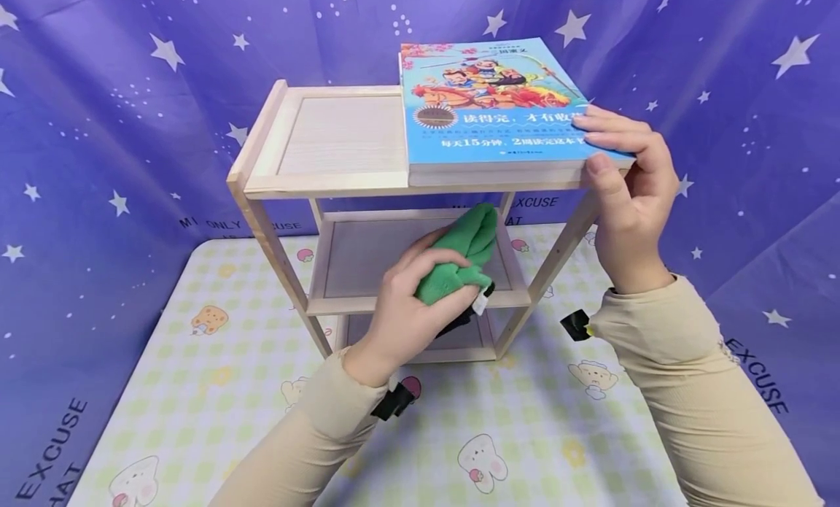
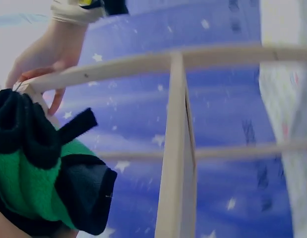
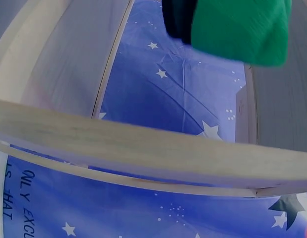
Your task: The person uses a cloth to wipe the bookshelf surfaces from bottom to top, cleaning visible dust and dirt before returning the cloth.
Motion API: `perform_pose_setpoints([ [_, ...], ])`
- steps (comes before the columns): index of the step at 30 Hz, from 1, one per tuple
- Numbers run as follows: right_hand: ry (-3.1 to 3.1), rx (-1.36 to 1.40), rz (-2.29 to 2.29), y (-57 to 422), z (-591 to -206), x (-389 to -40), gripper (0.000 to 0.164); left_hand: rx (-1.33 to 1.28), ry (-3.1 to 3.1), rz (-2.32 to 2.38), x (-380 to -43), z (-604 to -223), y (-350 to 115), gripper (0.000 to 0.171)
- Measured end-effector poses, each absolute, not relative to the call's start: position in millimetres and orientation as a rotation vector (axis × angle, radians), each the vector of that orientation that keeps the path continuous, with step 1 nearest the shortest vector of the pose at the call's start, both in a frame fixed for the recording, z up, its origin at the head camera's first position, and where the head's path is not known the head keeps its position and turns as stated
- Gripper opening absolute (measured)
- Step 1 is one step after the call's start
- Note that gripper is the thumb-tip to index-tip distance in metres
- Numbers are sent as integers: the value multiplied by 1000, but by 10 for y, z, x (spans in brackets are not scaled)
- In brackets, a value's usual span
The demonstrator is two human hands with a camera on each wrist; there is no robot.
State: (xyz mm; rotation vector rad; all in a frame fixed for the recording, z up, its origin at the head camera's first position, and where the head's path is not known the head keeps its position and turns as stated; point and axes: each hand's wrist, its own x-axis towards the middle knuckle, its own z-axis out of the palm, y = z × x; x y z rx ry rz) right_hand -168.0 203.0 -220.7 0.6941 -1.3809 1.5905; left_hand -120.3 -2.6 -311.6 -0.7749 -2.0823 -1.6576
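My left hand (image 1: 420, 295) grips a folded green cloth (image 1: 462, 252) with black trim and a small white tag, in front of the rack's middle shelf. Black loops and a strap show on the cloth (image 2: 29, 173) in the left wrist view. A blue illustrated book (image 1: 492, 106) lies flat on the right part of the top of a pale wooden rack (image 1: 321, 182). At the book's front right corner, my right hand (image 1: 633, 193) holds on, fingertips over the cover and thumb against the front edge. The green cloth (image 3: 242, 29) also hangs into the right wrist view.
The three-tier rack stands on a table with a green checked cloth (image 1: 216, 419) printed with cartoon figures. Its middle shelf (image 1: 367, 252) and slanted side posts (image 1: 558, 259) are close to both hands. A purple star-patterned curtain (image 1: 118, 128) hangs behind and at both sides.
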Motion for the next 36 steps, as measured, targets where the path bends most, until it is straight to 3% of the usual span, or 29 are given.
perform_pose_setpoints([
  [6, -1375, 676, 1597, 2022, -2199, -1674, 16, -736, -2082, -1952, -1289, -3042, 161, 27],
  [22, -1372, 630, 1624, 2030, -2184, -1676, 22, -831, -1981, -2140, -1438, -2867, 479, 30],
  [25, -1372, 622, 1641, 2027, -2179, -1674, 31, -836, -1965, -2147, -1440, -2820, 533, 31],
  [31, -1326, 583, 1780, 2040, -2153, -1659, 70, -830, -1932, -2236, -1456, -2701, 631, 31],
  [36, -1329, 571, 1818, 2091, -2146, -1637, 73, -744, -1894, -2334, -1438, -2655, 761, 53],
])
